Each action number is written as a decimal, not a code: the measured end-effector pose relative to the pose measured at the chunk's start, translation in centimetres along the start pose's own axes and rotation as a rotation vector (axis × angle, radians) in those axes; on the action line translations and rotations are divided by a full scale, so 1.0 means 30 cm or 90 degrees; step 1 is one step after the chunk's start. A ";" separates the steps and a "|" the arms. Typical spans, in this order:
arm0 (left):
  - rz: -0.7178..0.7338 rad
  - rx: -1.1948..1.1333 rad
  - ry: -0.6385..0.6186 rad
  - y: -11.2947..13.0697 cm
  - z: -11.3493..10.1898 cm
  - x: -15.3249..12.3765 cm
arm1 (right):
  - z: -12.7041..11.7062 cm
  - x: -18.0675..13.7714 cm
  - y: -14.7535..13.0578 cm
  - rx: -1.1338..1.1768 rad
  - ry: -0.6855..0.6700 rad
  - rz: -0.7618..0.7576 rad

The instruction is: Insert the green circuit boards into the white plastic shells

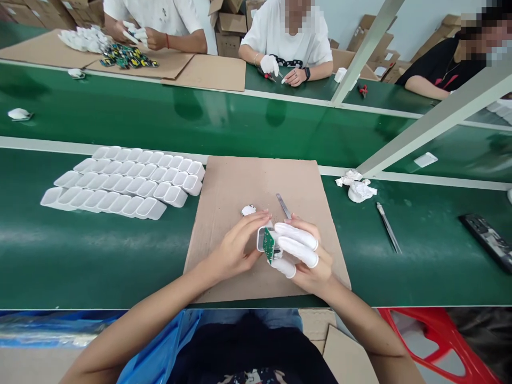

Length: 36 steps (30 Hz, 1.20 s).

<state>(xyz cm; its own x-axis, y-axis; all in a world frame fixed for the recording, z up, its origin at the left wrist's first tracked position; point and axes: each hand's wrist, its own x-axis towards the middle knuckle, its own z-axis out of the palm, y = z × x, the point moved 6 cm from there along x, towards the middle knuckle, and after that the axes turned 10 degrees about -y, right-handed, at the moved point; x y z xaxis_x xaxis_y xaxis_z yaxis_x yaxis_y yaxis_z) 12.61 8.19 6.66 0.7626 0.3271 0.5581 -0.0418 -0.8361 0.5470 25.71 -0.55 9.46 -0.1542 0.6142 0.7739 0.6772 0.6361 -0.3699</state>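
Note:
Over the cardboard sheet (pixel 232 184), my left hand (pixel 238 246) grips a small white plastic case (pixel 261 239) between thumb and fingers. My right hand (pixel 316 266) wears white finger cots on several fingers and pinches a green circuit board (pixel 269 245). The board stands on edge at the mouth of the case; whether it touches the case I cannot tell. Beyond my hands lie a small white piece (pixel 248 210) and a flat metal tool (pixel 283 205) partly covered by my right fingers.
Rows of white plastic cases (pixel 120 178) stand at the left. On the right are crumpled white material (pixel 359 189), a pen-like metal tool (pixel 387 226) and a dark device (pixel 488 240). A slanted post (pixel 424 120) rises behind. Across the green belt (pixel 224 120), several people sit working.

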 end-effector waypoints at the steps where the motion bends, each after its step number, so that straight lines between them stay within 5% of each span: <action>1: 0.002 0.002 0.002 0.003 0.001 0.000 | 0.002 -0.001 -0.003 -0.010 -0.004 -0.008; 36: -0.074 0.007 -0.039 -0.025 0.019 -0.008 | 0.027 0.006 0.018 -0.013 -0.023 0.048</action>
<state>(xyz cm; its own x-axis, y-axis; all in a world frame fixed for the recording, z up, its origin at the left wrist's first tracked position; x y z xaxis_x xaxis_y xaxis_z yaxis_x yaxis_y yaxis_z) 12.81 8.50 5.77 0.7998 0.3947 0.4523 0.0554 -0.7988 0.5991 25.48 0.29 8.99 -0.1271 0.6767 0.7252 0.7024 0.5777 -0.4159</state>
